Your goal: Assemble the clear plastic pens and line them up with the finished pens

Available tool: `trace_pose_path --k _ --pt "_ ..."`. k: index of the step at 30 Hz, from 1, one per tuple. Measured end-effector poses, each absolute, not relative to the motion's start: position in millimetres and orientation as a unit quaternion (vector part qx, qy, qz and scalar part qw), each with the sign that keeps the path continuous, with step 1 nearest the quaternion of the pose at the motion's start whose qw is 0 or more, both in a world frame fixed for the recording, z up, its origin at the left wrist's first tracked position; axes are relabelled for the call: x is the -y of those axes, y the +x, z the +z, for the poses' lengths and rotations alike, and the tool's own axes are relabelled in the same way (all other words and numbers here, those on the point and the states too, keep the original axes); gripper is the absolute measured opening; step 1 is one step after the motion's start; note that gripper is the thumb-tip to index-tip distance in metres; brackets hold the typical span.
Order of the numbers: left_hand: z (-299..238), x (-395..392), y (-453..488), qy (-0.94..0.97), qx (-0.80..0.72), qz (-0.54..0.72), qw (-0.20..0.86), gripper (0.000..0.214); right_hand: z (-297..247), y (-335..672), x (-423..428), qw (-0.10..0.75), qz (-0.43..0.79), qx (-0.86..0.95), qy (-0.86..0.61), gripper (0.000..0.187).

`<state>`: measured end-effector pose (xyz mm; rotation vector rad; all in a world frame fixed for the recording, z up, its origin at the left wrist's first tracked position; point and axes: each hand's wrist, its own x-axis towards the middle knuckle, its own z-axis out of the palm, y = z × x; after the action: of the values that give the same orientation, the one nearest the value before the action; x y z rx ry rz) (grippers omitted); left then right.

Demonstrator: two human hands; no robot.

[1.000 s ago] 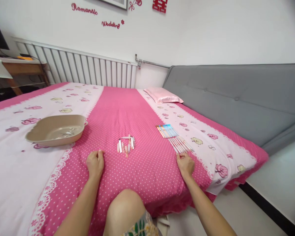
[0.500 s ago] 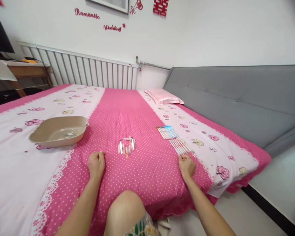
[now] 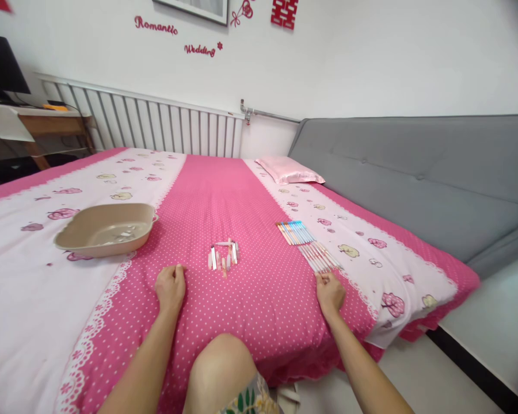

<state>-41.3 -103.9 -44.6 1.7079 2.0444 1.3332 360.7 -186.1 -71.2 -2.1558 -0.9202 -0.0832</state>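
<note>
My left hand [image 3: 170, 287] rests on the pink dotted bed cover [image 3: 224, 201] with its fingers curled under, nothing visible in it. A small cluster of pen caps and short tubes [image 3: 223, 256] lies just ahead and to its right. My right hand [image 3: 330, 292] lies closed on the cover, its fingertips at the near end of a row of pens [image 3: 308, 244] laid side by side. Whether it grips a pen I cannot make out. My bare knee [image 3: 223, 368] rises between my arms.
A beige shallow basin [image 3: 106, 229] sits on the bed to the left. A pink pillow [image 3: 289, 169] lies at the far end by a grey sofa back [image 3: 414, 172]. A white radiator [image 3: 147, 121] lines the wall; a wooden desk [image 3: 47, 123] stands at far left.
The view has shifted slightly. Both hands stay in place on the cover; the right hand's fingers have edged nearer the pen ends.
</note>
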Motion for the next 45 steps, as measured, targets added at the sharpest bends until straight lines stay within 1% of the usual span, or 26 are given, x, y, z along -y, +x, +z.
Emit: trace_pose_path --k 15,29,45 --pt "-44.1 104.5 -42.3 0.574 -0.682 0.445 0.084 0.042 -73.5 361.8 188.0 0.405 -0.032 0.36 -0.84 0.028" --pt "-43.8 105.2 -41.8 0.571 -0.683 0.448 0.085 0.041 -71.4 359.7 188.6 0.4 -0.024 0.356 -0.844 0.034" --pt "-45.4 104.7 -43.5 0.577 -0.684 0.44 0.076 0.043 -71.2 359.7 188.3 0.395 -0.017 0.358 -0.846 0.032"
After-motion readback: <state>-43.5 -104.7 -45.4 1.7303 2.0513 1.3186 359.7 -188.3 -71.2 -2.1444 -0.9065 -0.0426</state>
